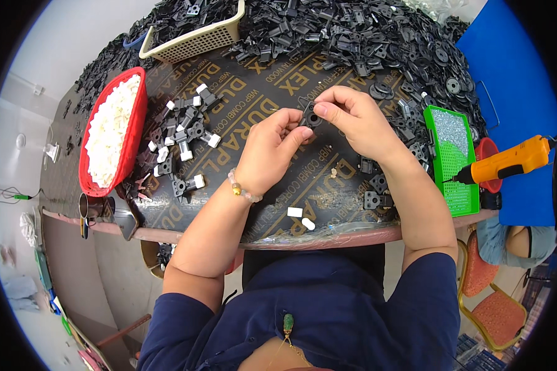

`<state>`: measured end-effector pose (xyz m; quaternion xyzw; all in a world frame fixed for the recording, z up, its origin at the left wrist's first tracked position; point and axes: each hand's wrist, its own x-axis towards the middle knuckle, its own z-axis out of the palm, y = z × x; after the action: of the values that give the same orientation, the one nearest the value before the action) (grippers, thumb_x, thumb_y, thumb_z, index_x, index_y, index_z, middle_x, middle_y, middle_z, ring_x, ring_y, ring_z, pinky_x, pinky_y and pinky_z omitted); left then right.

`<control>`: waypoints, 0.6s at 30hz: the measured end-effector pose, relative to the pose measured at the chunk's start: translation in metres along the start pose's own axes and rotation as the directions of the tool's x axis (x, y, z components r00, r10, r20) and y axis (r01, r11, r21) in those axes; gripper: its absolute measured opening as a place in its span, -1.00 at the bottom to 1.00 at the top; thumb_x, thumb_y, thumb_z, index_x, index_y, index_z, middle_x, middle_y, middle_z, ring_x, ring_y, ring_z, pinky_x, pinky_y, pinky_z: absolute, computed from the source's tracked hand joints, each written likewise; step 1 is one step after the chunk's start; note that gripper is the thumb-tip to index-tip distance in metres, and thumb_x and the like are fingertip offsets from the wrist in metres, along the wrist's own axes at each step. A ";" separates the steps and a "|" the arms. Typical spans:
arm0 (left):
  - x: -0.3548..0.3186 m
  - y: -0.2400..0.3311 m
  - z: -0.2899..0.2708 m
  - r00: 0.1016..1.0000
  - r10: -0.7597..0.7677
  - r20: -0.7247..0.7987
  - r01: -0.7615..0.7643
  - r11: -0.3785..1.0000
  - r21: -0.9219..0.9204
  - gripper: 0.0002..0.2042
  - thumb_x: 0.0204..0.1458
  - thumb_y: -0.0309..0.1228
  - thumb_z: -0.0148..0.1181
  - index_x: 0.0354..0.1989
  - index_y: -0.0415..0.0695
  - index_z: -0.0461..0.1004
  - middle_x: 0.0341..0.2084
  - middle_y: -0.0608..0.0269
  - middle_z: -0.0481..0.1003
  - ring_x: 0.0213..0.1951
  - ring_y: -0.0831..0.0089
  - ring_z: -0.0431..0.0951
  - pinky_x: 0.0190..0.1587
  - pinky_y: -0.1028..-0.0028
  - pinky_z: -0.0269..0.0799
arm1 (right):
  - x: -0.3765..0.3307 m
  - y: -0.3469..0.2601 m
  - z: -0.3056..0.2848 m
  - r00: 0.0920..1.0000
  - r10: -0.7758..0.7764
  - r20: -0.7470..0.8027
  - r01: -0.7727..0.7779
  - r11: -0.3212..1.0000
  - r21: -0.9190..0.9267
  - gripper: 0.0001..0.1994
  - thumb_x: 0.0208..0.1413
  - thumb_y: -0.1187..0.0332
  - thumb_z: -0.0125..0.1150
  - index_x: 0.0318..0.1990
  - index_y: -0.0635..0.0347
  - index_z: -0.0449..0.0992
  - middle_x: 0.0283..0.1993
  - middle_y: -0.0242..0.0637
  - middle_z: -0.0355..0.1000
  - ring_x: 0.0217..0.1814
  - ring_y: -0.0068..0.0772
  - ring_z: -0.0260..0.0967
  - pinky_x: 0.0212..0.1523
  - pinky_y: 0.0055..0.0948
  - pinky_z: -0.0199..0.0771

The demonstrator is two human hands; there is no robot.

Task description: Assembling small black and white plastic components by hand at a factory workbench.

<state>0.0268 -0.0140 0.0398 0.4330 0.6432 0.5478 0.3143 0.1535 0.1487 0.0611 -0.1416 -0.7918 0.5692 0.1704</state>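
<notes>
Both hands meet over centre of the dark printed plywood tabletop (241,86). Left hand (271,148) & right hand (359,120) pinch a small black round plastic part w/ centre hole (310,117) btwn thumbs and forefingers, fingers closed on it, held just above the board. Red oval plastic basket of white plastic clips (112,131) sits far left; assembled black pieces w/ white caps (182,145) lie beside it. Green plastic tray of screws (453,157) and orange electric screwdriver (507,162) at right. Heap of loose black parts (353,31) behind.

Single fisheye view from your head — looking steeply down, close over the worktop (241,80); your forearms enter from the lower edge — edges bend outward.
</notes>
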 end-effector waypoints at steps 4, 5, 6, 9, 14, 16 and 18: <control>-0.003 0.010 0.003 0.999 0.000 -0.041 0.003 0.997 0.078 -0.79 0.24 -0.52 0.15 -0.02 -0.36 0.42 -0.28 0.24 0.59 -0.25 0.58 0.58 -0.16 0.58 0.52 | -0.001 -0.001 0.002 0.999 -0.026 -0.023 0.027 0.998 0.056 -0.80 0.27 0.32 0.22 -0.16 0.31 0.55 -0.25 -0.51 0.47 -0.19 -0.72 0.31 -0.15 -0.62 0.34; -0.002 0.009 0.003 0.999 0.000 -0.044 0.004 0.997 0.077 -0.79 0.24 -0.52 0.15 -0.02 -0.36 0.42 -0.28 0.24 0.59 -0.25 0.58 0.58 -0.16 0.58 0.52 | -0.002 -0.002 0.001 1.000 -0.014 -0.026 0.016 0.996 0.086 -0.78 0.28 0.31 0.20 -0.12 0.32 0.53 -0.25 -0.49 0.47 -0.19 -0.71 0.32 -0.15 -0.62 0.35; 0.000 0.005 0.002 0.999 -0.007 -0.053 0.005 0.999 -0.035 -0.80 0.24 -0.52 0.14 -0.02 -0.35 0.43 -0.28 0.24 0.59 -0.26 0.57 0.58 -0.17 0.58 0.51 | -0.002 -0.003 0.001 1.000 -0.001 -0.030 0.005 0.993 0.116 -0.76 0.29 0.29 0.19 -0.08 0.32 0.51 -0.26 -0.47 0.47 -0.19 -0.70 0.32 -0.15 -0.61 0.35; 0.010 -0.003 -0.004 0.991 -0.057 -0.122 0.014 0.945 -0.328 -0.82 0.23 -0.54 0.14 -0.04 -0.30 0.45 -0.24 0.20 0.61 -0.25 0.53 0.60 -0.17 0.57 0.50 | -0.006 -0.007 0.010 0.996 0.085 0.018 -0.086 0.994 0.072 -0.66 0.30 0.23 0.19 0.03 0.34 0.42 -0.26 -0.41 0.49 -0.20 -0.61 0.36 -0.15 -0.55 0.38; 0.021 -0.028 -0.029 0.965 -0.144 -0.220 -0.067 0.674 -0.736 -0.81 0.10 -0.53 0.30 -0.12 -0.15 0.49 -0.30 0.29 0.60 -0.21 0.50 0.58 -0.18 0.51 0.43 | -0.037 -0.030 0.052 0.815 0.162 0.556 0.223 0.799 -0.559 -0.44 -0.01 -0.12 0.35 -0.23 0.32 0.51 -0.30 0.05 0.53 -0.15 0.10 0.54 -0.11 -0.06 0.52; 0.022 -0.030 -0.031 0.964 -0.202 -0.173 -0.018 0.600 -0.800 -0.76 0.06 -0.51 0.35 -0.11 -0.07 0.49 -0.30 0.33 0.58 -0.22 0.51 0.56 -0.22 0.49 0.40 | -0.051 -0.028 0.077 0.808 0.063 0.585 0.357 0.738 -0.573 -0.51 -0.05 0.01 0.42 -0.28 0.34 0.50 -0.29 0.02 0.52 -0.15 0.08 0.54 -0.12 -0.08 0.55; 0.023 -0.031 -0.029 0.963 -0.209 -0.172 -0.012 0.600 -0.800 -0.73 0.06 -0.51 0.35 -0.07 -0.08 0.46 -0.28 0.33 0.57 -0.22 0.49 0.56 -0.24 0.49 0.38 | -0.052 -0.015 0.085 0.800 0.058 0.597 0.389 0.708 -0.590 -0.56 -0.05 0.08 0.43 -0.29 0.35 0.50 -0.29 0.02 0.52 -0.15 0.06 0.55 -0.13 -0.10 0.56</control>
<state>-0.0152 -0.0069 0.0169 0.1399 0.3900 0.8070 0.4207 0.1630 0.0498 0.0442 0.0600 -0.9672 0.2304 -0.0886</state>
